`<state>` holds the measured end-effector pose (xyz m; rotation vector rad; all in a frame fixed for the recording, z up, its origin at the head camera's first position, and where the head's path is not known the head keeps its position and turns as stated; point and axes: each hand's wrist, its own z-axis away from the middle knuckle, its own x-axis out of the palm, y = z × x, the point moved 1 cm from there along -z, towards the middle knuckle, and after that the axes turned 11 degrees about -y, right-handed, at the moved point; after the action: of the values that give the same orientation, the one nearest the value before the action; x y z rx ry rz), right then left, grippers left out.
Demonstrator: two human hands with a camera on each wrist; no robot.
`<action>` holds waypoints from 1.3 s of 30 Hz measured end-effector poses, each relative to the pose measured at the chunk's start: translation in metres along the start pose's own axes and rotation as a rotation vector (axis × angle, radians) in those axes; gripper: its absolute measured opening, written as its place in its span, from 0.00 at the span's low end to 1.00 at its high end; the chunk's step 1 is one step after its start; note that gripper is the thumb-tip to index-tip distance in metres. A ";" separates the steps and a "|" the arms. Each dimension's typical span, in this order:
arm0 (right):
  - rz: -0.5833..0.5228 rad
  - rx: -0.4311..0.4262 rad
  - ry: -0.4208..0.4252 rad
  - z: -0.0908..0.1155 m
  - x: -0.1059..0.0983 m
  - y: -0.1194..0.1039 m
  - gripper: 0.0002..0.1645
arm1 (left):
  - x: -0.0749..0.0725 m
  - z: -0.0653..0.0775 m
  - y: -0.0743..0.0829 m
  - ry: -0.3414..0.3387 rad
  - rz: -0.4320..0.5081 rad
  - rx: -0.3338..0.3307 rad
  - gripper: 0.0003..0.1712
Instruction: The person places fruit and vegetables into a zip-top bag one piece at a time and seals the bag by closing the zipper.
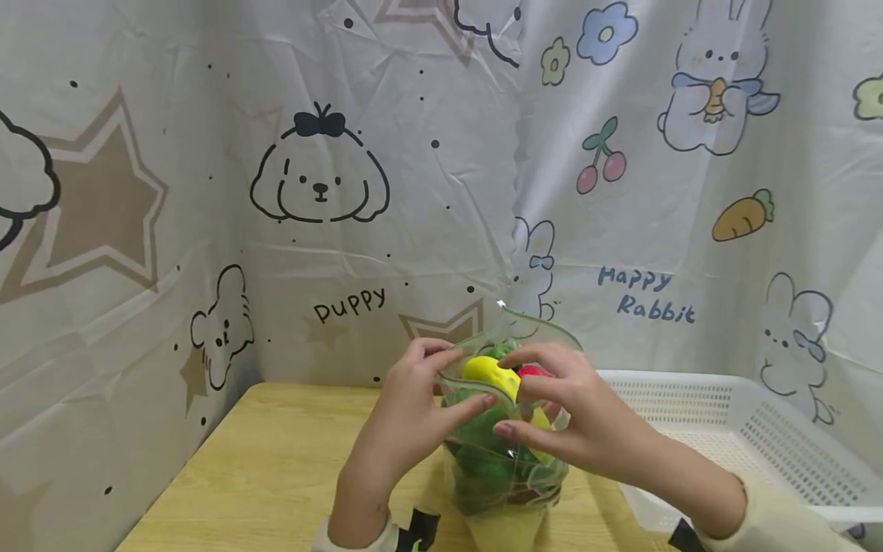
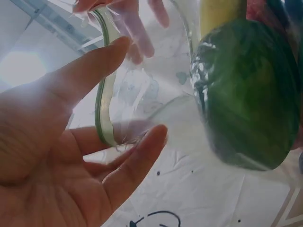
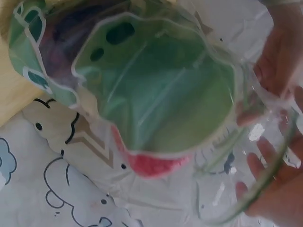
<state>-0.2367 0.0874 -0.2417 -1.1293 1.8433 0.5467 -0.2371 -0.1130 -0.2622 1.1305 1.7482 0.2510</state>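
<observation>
A clear zip bag [image 1: 507, 479] with a green zip rim stands upright on the table, its mouth spread. Inside it show a rounded yellow piece [image 1: 486, 372], a red piece [image 1: 534, 371] and a large green oval piece [image 2: 251, 99]. My left hand [image 1: 410, 410] holds the left side of the bag's rim, thumb at the front and fingers behind. Over the mouth, my right hand [image 1: 582, 410] grips the right side, with curled fingers at the opening and thumb against the front. The right wrist view shows a green print [image 3: 165, 90] on the bag's side.
Right of the bag, a white perforated basket [image 1: 679, 391] rests on the wooden table [image 1: 276, 460]. Cloth printed with cartoon animals [image 1: 317, 176] hangs behind and at the sides.
</observation>
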 end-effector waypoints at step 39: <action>-0.004 -0.056 0.104 0.092 -0.034 0.039 0.24 | 0.029 -0.061 -0.063 -0.071 0.424 0.035 0.26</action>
<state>-0.2221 0.1897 -0.2628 -1.2191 1.9248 0.5497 -0.3247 -0.1052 -0.2898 1.5124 1.4414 0.4323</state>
